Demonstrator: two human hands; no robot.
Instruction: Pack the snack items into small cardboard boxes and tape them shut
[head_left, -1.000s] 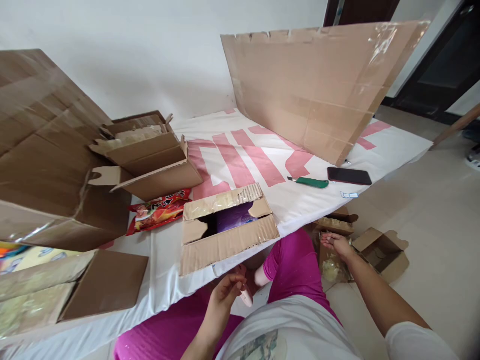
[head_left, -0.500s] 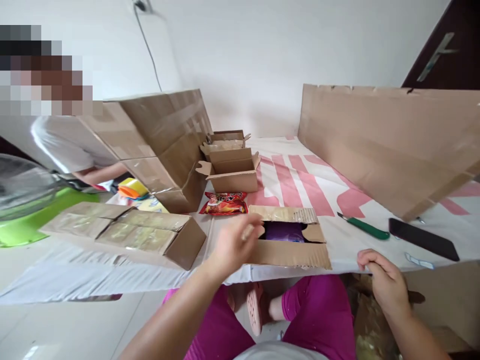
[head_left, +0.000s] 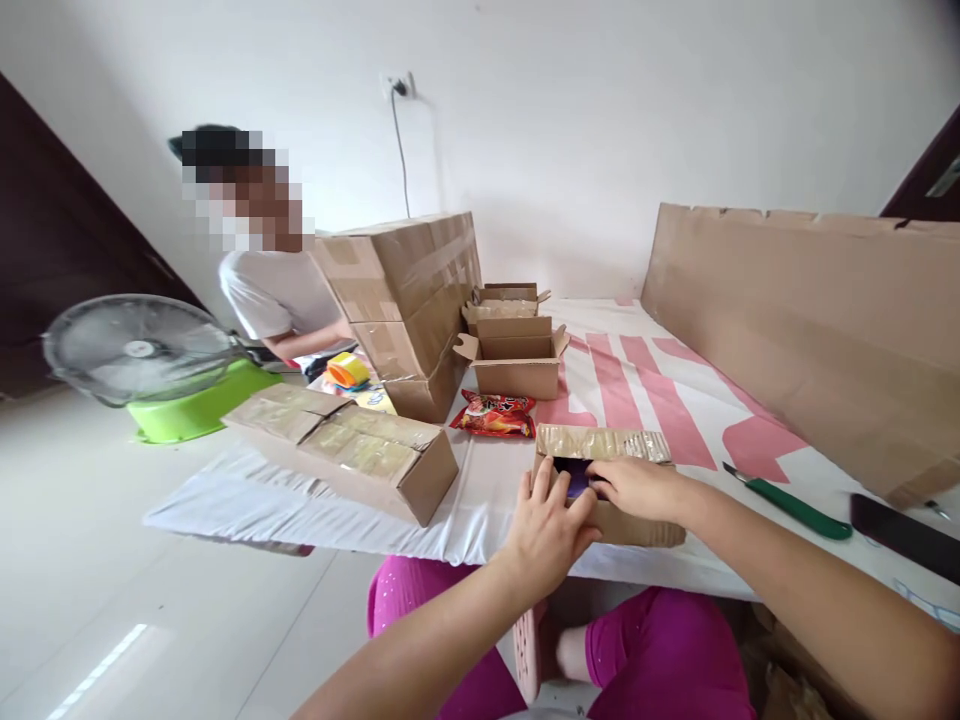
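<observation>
"Where was the box [head_left: 646, 530]?"

"Under both hands, on the worktop [head_left: 484, 490]. The left hand [head_left: 546, 522] lay open over its left end; the right hand [head_left: 636, 487] dipped its fingers into the opening beside the purple packet [head_left: 576, 483], but I couldn't tell whether they gripped it."

"How would it have handled?"

"Probably light, its stiff cardboard best held at the ends; the packet looked soft and slippery."

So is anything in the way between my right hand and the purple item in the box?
Nothing visible: the box is open above the purple item, and your right hand is right at that opening. I can't tell whether it touches the item.
</observation>
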